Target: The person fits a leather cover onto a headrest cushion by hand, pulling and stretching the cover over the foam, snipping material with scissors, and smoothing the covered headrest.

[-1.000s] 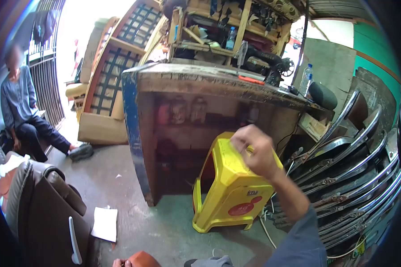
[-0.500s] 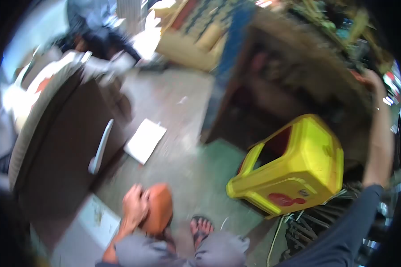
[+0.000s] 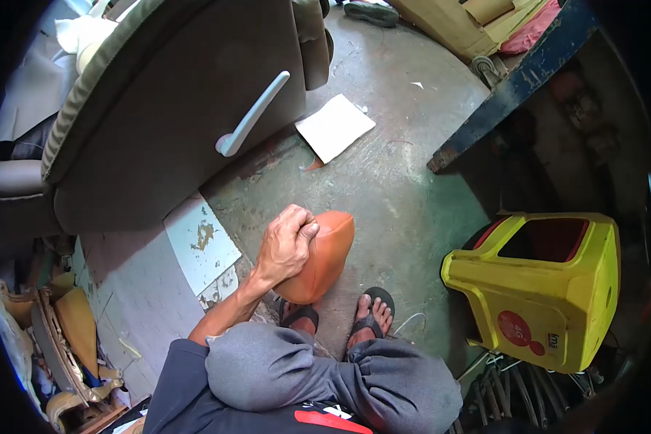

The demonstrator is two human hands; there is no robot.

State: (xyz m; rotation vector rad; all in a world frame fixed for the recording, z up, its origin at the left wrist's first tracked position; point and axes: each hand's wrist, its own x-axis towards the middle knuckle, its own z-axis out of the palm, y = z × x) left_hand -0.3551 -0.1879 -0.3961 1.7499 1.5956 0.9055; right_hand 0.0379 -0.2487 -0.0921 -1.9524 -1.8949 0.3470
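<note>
My left hand is closed on the edge of a small orange-brown cushion with a smooth, leather-like cover. The fingers are curled, and the thumb rests near the cushion's upper seam. A fine thread seems to rise beside the knuckles. The cushion hangs above the floor in front of my knees and partly covers one sandalled foot. My right hand is out of view.
On the left stands a dark recliner with a grey lever. A white sheet lies on the concrete floor. To the right are a yellow plastic stool, a blue-edged bench and metal rods.
The view has swung down and right, away from the bench top where my right hand was reaching. That hand has left the view. My left hand still holds the cushion.
</note>
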